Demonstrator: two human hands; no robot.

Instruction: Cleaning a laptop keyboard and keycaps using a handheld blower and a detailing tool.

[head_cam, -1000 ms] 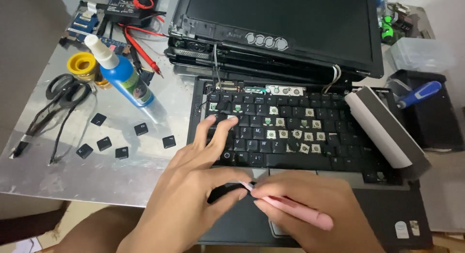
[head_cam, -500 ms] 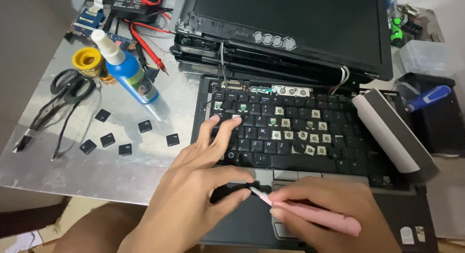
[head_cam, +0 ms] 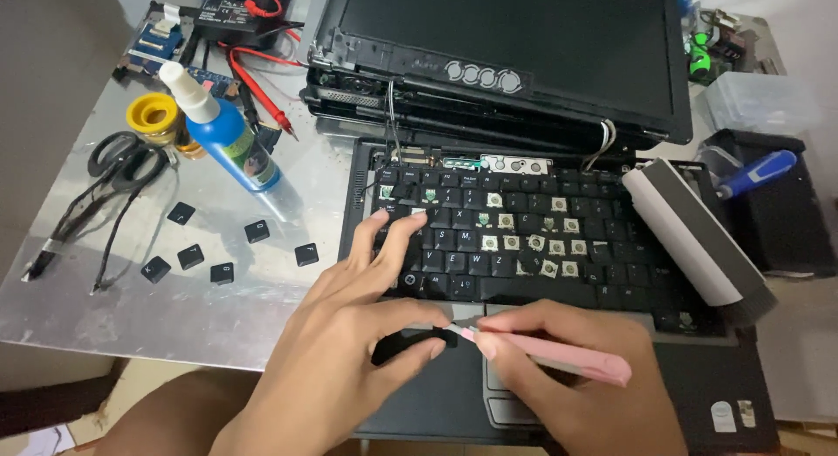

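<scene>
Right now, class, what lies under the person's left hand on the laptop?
Under the left hand lie the black keyboard and a long black key pinched between thumb and finger. The pink tool touches its end. Keys beneath the palm are hidden.

A scuffed metal table (head_cam: 218,312) carried everything, its near edge running across the lower left. On its left part lay scissors (head_cam: 122,164), a yellow solder spool (head_cam: 153,114), a tilted blue bottle (head_cam: 229,137), red probe leads (head_cam: 262,89), circuit boards (head_cam: 161,44) and six loose black keycaps (head_cam: 222,272) scattered near the front. An opened laptop (head_cam: 524,203) filled the middle, with a grey-and-white strip (head_cam: 690,233) leaning across its right side, while a black box (head_cam: 786,220) holding a blue-handled tool (head_cam: 758,173) and a clear plastic box (head_cam: 755,102) sat at the right.
</scene>
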